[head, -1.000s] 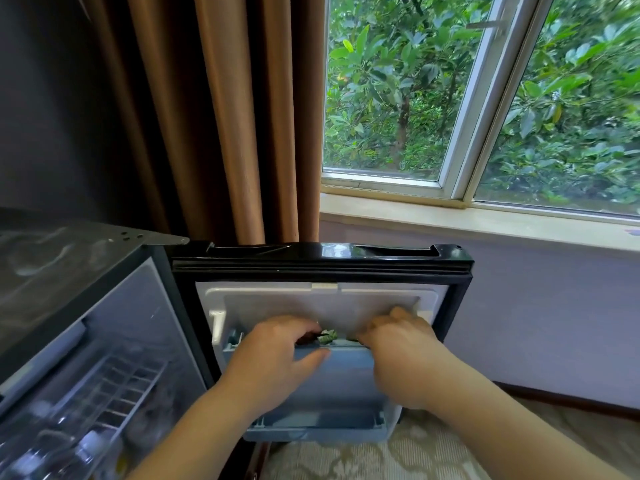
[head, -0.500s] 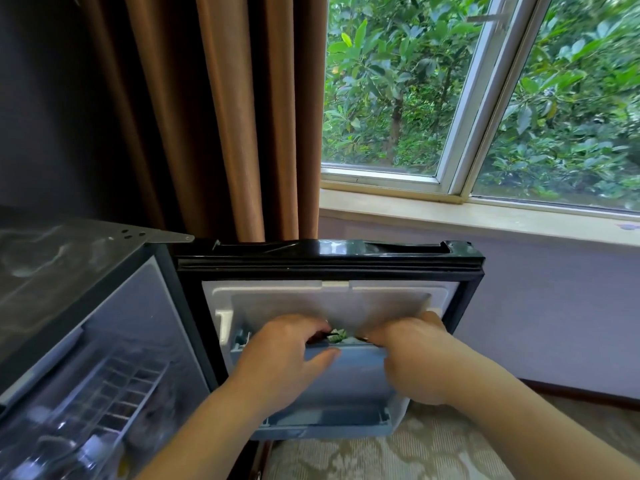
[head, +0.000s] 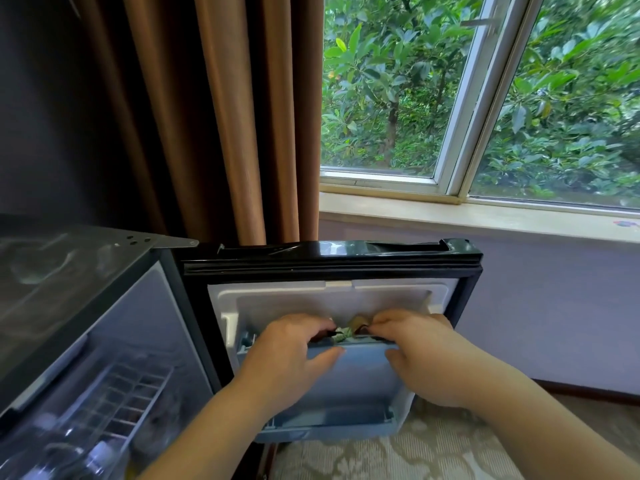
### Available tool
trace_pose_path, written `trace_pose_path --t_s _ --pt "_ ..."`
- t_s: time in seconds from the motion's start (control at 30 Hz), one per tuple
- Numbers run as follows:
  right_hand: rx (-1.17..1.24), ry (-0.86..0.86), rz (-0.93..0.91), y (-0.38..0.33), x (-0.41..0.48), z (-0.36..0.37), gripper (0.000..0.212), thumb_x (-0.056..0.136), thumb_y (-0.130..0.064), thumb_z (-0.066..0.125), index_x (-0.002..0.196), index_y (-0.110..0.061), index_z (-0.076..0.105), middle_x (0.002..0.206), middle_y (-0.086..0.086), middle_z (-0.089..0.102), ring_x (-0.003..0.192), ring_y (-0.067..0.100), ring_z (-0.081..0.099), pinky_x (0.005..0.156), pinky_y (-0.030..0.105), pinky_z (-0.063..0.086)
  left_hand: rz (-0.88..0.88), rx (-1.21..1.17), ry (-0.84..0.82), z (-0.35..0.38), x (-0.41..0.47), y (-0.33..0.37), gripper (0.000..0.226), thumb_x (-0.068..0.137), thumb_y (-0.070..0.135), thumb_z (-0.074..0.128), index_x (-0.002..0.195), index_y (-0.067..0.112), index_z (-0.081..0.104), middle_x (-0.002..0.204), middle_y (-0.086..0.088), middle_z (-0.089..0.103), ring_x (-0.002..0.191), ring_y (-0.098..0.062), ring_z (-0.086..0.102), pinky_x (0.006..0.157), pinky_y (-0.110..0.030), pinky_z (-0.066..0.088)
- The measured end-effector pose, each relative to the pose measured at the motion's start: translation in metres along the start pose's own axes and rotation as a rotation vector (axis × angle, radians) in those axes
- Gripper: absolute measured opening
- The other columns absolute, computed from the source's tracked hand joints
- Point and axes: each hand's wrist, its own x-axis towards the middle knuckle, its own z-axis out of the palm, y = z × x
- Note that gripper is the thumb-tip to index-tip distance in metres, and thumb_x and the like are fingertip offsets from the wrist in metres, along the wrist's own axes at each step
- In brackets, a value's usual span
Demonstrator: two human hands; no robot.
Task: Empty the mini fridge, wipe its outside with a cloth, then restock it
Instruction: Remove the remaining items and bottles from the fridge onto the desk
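Note:
The mini fridge [head: 86, 306] stands at the left with its door [head: 332, 261] swung open toward me. My left hand [head: 287, 362] and my right hand [head: 426, 358] are both at the upper door shelf [head: 360, 372]. On each hand the fingers curl over the shelf rim into the shelf and the thumb lies on its pale blue front. Small green and brown packets [head: 348, 330] show between the two sets of fingertips. What the fingertips touch inside the shelf is hidden.
Inside the fridge a wire rack [head: 128, 403] and blurred bottles [head: 93, 455] are visible. A lower door shelf [head: 332, 424] sits under my hands. Brown curtains [head: 221, 116] hang behind the door. A window sill [head: 485, 216] runs along the right, with patterned carpet [head: 398, 455] below.
Both hands stay at the upper door shelf. A brown packet has come up between the fingertips beside the green one, and my right thumb now shows on the shelf front.

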Motion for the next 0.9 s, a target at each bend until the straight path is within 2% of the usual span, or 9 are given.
trace_pose_path --t_s 0.13,0.27,0.37,0.5,0.6,0.8,0.9 --pt "0.111 0.061 -0.036 0.005 -0.010 -0.003 0.046 0.104 -0.023 0.046 0.147 -0.036 0.046 0.151 -0.024 0.037 0.137 0.010 0.037 0.116 0.036 0.030 -0.008 -0.047 0.046 -0.001 -0.001 0.002 0.045 0.085 0.043 0.077 0.126 0.026 0.069 0.115 0.020 0.064 0.106 0.005 0.056 0.089 0.003 0.033" --pt "0.188 0.132 -0.096 0.011 -0.016 0.000 0.048 0.102 -0.026 0.052 0.148 -0.039 0.044 0.150 -0.026 0.036 0.135 0.007 0.040 0.115 0.030 0.034 0.022 -0.030 0.090 -0.004 -0.006 0.001 0.044 0.080 0.042 0.082 0.119 0.025 0.073 0.106 0.025 0.063 0.101 0.002 0.061 0.092 -0.009 0.044" --pt "0.222 0.178 -0.122 0.015 -0.018 0.000 0.048 0.100 -0.029 0.056 0.147 -0.038 0.046 0.147 -0.026 0.038 0.129 0.006 0.046 0.111 0.027 0.039 0.036 -0.018 0.133 -0.010 -0.009 0.003 0.043 0.079 0.042 0.084 0.117 0.026 0.074 0.105 0.031 0.060 0.101 0.003 0.061 0.090 -0.002 0.039" --pt "0.241 0.198 -0.191 0.017 -0.022 -0.004 0.050 0.098 -0.033 0.060 0.146 -0.038 0.047 0.144 -0.028 0.040 0.126 0.004 0.047 0.107 0.023 0.040 0.053 0.034 0.190 -0.017 -0.017 0.011 0.044 0.078 0.047 0.080 0.116 0.027 0.074 0.107 0.031 0.060 0.103 0.006 0.058 0.092 -0.003 0.039" --pt "0.258 0.199 -0.256 0.021 -0.025 -0.008 0.051 0.098 -0.033 0.061 0.146 -0.038 0.046 0.143 -0.029 0.038 0.124 0.001 0.046 0.106 0.019 0.039 0.016 0.068 0.229 -0.019 -0.030 0.021 0.046 0.079 0.051 0.077 0.118 0.029 0.072 0.110 0.025 0.064 0.104 0.004 0.060 0.094 -0.014 0.046" --pt "0.233 0.178 -0.451 0.020 -0.022 -0.019 0.052 0.099 -0.032 0.059 0.149 -0.036 0.044 0.149 -0.028 0.034 0.133 0.001 0.040 0.104 0.013 0.030 -0.105 0.153 0.362 -0.030 -0.069 0.054 0.051 0.078 0.056 0.072 0.116 0.024 0.074 0.109 0.016 0.071 0.099 0.002 0.063 0.091 -0.014 0.048" --pt "0.227 0.149 -0.581 0.015 -0.026 -0.025 0.052 0.100 -0.032 0.059 0.149 -0.035 0.044 0.149 -0.026 0.035 0.134 0.000 0.039 0.100 0.008 0.024 -0.207 0.193 0.449 -0.027 -0.102 0.070 0.050 0.078 0.060 0.072 0.116 0.027 0.074 0.109 0.018 0.071 0.099 0.003 0.063 0.089 -0.014 0.047"
